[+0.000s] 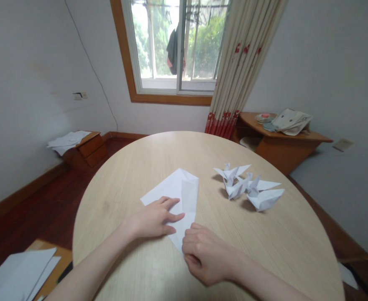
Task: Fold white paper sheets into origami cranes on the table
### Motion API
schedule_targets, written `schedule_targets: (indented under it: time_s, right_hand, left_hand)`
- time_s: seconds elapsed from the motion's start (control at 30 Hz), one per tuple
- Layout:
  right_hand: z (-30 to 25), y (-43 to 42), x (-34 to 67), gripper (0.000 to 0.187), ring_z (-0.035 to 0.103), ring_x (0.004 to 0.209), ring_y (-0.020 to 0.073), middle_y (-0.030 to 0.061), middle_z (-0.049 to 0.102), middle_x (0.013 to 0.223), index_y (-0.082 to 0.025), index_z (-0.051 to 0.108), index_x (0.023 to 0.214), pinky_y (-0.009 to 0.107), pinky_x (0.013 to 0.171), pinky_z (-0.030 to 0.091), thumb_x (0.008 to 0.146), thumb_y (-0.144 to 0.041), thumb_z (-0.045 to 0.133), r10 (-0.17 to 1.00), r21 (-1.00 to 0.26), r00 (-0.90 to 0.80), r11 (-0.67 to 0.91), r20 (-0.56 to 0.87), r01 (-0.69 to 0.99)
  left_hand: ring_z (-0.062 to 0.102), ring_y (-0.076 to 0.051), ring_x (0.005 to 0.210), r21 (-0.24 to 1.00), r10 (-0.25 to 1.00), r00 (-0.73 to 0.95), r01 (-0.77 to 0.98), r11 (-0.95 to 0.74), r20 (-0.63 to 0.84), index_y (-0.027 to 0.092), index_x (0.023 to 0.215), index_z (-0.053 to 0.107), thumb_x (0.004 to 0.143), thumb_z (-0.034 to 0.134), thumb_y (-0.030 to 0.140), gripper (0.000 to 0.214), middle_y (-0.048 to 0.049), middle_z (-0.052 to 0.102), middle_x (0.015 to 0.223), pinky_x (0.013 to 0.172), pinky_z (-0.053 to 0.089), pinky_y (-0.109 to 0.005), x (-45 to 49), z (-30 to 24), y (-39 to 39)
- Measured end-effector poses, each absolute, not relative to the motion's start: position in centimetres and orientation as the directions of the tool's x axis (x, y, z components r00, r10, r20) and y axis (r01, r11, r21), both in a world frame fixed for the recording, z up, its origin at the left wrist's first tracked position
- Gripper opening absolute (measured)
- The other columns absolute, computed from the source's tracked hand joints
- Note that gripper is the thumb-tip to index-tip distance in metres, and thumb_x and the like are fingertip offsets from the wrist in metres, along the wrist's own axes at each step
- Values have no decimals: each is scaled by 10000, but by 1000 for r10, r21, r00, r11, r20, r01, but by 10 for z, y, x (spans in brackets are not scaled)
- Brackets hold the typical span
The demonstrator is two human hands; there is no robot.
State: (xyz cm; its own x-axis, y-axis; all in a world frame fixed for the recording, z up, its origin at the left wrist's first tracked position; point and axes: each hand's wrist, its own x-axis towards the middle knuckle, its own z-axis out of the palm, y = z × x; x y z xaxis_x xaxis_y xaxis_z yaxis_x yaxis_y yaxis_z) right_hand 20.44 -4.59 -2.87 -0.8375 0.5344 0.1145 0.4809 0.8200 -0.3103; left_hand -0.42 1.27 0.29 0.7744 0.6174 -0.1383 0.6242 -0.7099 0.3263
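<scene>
Two hands are counted: one left hand (154, 217) and one right hand (205, 257). One sheet of white paper (177, 188), partly folded, is found under them. Three folded paper cranes (264, 200) are made out beyond and to the right of the right hand, though the count is blurred by their overlap. One round table (265, 251) is counted beneath both hands. At least two loose sheets (17, 271) are seen well to the left of the left hand.
</scene>
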Motion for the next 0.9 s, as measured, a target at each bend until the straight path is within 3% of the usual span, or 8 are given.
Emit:
schedule_targets:
  time_s: [0.33, 0.47, 0.57, 0.67, 0.9]
  right_hand:
    - [-39, -41, 205, 212, 434, 599, 129, -31, 500, 572, -203, 354, 563, 283, 640, 322, 679, -113, 507, 501, -314, -839, 848, 213, 427]
    - [-41, -37, 207, 231, 470, 645, 145, -4, 548, 617, -199, 459, 598, 294, 664, 355, 826, -169, 484, 519, -316, -769, 850, 373, 421]
    - [-37, -30, 212, 278, 504, 700, 168, 33, 601, 696, -179, 568, 714, 313, 679, 383, 941, -214, 409, 557, -298, -676, 830, 483, 471]
    - [-33, -21, 219, 242, 548, 798, 196, 75, 649, 854, -167, 626, 885, 341, 722, 427, 962, -211, 401, 598, -288, -620, 796, 507, 533]
    - [-40, -9, 227, 289, 527, 1155, 261, 134, 580, 1269, -182, 566, 1202, 460, 940, 471, 936, -191, 452, 701, -269, -545, 695, 460, 667]
  left_hand:
    - [333, -338, 1343, 370, 615, 778, 613, -698, -129, 332, 1304, 568, 840, 669, 252, 481, -67, 349, 1510, 1079, 333, -476, -5, 1, 13]
    - [331, -335, 1347, 390, 609, 787, 595, -703, -104, 331, 1308, 564, 837, 672, 252, 490, -63, 344, 1515, 1081, 333, -476, -7, -3, 14]
    - [316, -329, 1359, 389, 605, 789, 592, -706, -105, 327, 1311, 562, 845, 661, 251, 482, -66, 338, 1518, 1083, 333, -470, -8, -3, 14]
    - [299, -333, 1370, 380, 612, 783, 603, -702, -111, 325, 1311, 562, 848, 658, 248, 479, -70, 338, 1519, 1080, 339, -466, -7, -2, 12]
    - [429, -319, 1299, 323, 643, 762, 629, -707, -77, 317, 1238, 628, 882, 603, 269, 360, -69, 473, 1431, 1039, 383, -440, -3, -3, 13]
